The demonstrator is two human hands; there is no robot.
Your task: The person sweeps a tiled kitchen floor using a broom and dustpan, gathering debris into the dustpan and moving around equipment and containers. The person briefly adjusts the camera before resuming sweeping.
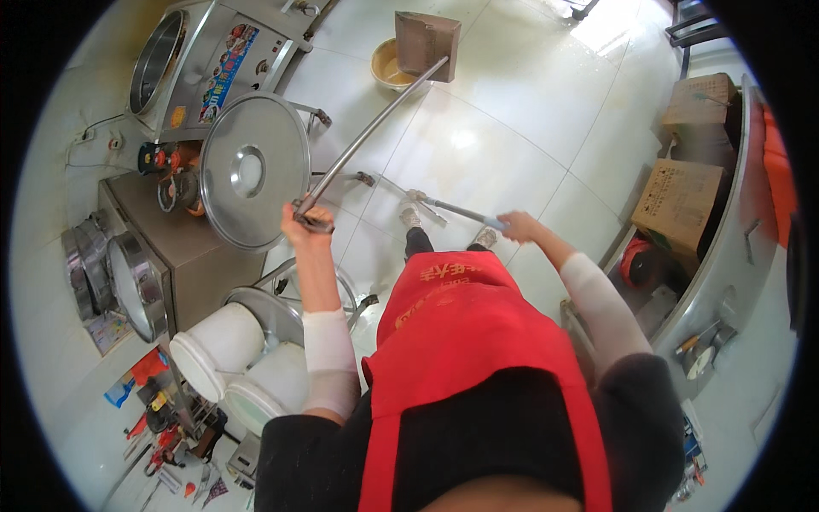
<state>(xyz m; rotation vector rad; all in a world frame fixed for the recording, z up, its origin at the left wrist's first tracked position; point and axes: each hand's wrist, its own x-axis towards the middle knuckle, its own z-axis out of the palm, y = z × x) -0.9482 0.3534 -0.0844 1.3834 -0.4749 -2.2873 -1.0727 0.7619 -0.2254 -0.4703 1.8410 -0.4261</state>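
My left hand [307, 225] grips the end of the metal pole of a long-handled dustpan [427, 45]. The brownish pan is beside and partly over a yellowish basin [385, 64] on the floor, hiding part of it; whether they touch I cannot tell. In my right hand [519, 228] is the pale grip of a second pole, which slants down to the floor in front of my shoes [411, 215]. At its end is a thin, straight crosspiece, and the tool looks like a floor squeegee [459, 209].
At left stand a large round steel lid [256, 173], a steel cooker [237, 70], a steel cabinet [211, 269] and white plastic buckets [221, 339]. Wheeled stand legs [361, 178] reach onto the tiled floor [492, 147]. Cardboard boxes [679, 195] line a steel counter [723, 275] at right.
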